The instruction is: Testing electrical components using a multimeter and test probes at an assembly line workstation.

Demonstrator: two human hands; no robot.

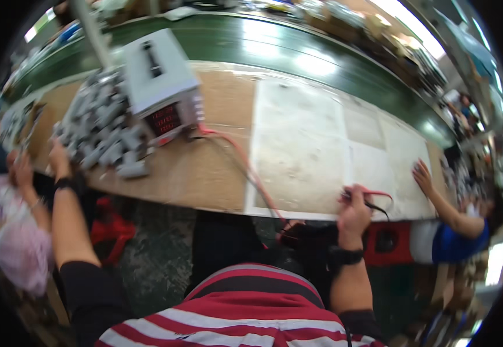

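At the left edge of a pile of small grey plastic parts (104, 124), my left hand (59, 157) reaches among the pieces; its fingers are blurred, and whether it grips one I cannot make out. Over the table's front edge on the right, my right hand (354, 213) is closed around test probes (347, 194). A red lead (382, 192) and a black lead loop out from that hand. Beside the pile stands a pale boxy meter (162, 72) with a black top handle and red lit displays. Red and dark cables (244, 159) run from its side down to the table's front edge.
Pale sheets (300, 144) cover the right part of the brown table (214, 185). Behind it runs a green conveyor belt (251, 37). A co-worker's hand (423, 178) rests at the table's right end; another person (23, 248) works at far left. Red stools (111, 231) stand below.
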